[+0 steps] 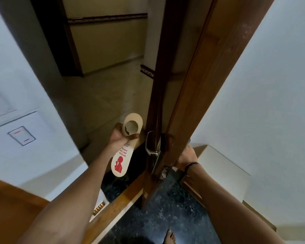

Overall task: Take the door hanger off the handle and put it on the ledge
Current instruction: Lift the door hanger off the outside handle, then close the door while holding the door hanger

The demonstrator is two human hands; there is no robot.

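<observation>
Cream door hanger pinched in left hand, clear of handle beside it; right hand grip unclear behind door; next, carry to ledge.

The door hanger carries red lettering reading "Please do not disturb", set in three short lines across its middle. Below the words sits a red silhouette of a figure with a finger raised to the lips. Above the words is a line or two of small dark print, too small to read. Nothing else in view bears legible text.
</observation>
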